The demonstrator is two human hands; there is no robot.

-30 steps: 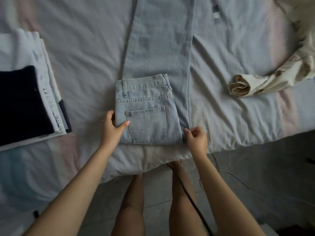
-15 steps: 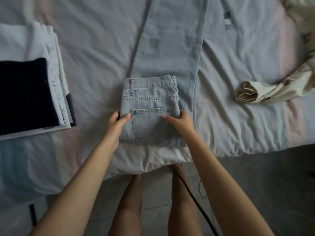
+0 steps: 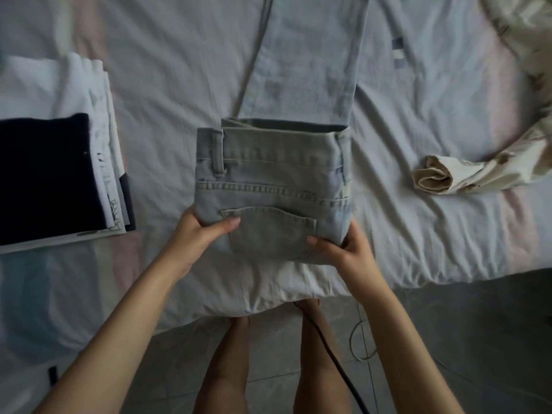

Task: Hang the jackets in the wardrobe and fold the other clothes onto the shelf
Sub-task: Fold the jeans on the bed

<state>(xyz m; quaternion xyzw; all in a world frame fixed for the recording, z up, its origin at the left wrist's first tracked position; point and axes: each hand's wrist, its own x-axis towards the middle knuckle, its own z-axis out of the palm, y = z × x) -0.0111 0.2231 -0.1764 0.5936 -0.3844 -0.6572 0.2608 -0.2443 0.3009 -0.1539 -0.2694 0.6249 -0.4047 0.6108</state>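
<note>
Both thumbs have slid from the flat top of the folded denim down to its near corners, and that folded part now stands raised off the bed. One left hand (image 3: 195, 234) and one right hand (image 3: 348, 249) each pinch a lower corner of the one pair of pale blue denim jeans (image 3: 268, 186), thumb pressed on top beside the back pocket. The other fingers are tucked under the cloth, so I cannot tell how they spread. Beyond the waistband a dark gap shows under the lifted fold. The long legs of the jeans lie flat on the wrinkled pale bed sheet (image 3: 167, 70) and run out past the top edge, their hems cut off. At the left lies one stack of folded clothes (image 3: 44, 177), with one dark navy piece on top. Under it are several white layers, too close together to count, and the left edge crops the stack. At the right lies one cream patterned garment (image 3: 466, 174), its rolled cuff turned toward the jeans and its upper part cut off at the corner. Below the bed edge two bare legs (image 3: 227, 363) stand on the grey tiled floor (image 3: 463, 339). One black cable (image 3: 334, 358) crosses the right leg, and one thin white cable (image 3: 357, 342) loops faintly beside it.
</note>
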